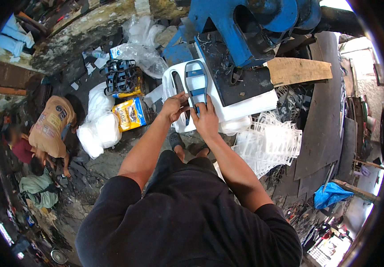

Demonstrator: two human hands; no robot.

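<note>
A blue-grey, sole-shaped cutting die with crossbars lies on a stack of white foam sheets. The white sheet shows through its frame. My right hand grips the near end, its fingers bent over the rim. At the die's lower left edge, my left hand has its thumb and fingers drawn together; what they pinch, if anything, is too small to make out. Left of the die, a long sole-shaped hole is cut in the sheet. A dark board rests on the stack at the right.
A large blue press stands beyond the sheets. White cut-out scrap is heaped at right. White bundles, a yellow-blue package and black strapped pieces lie left. A person bends down at far left, beside another person.
</note>
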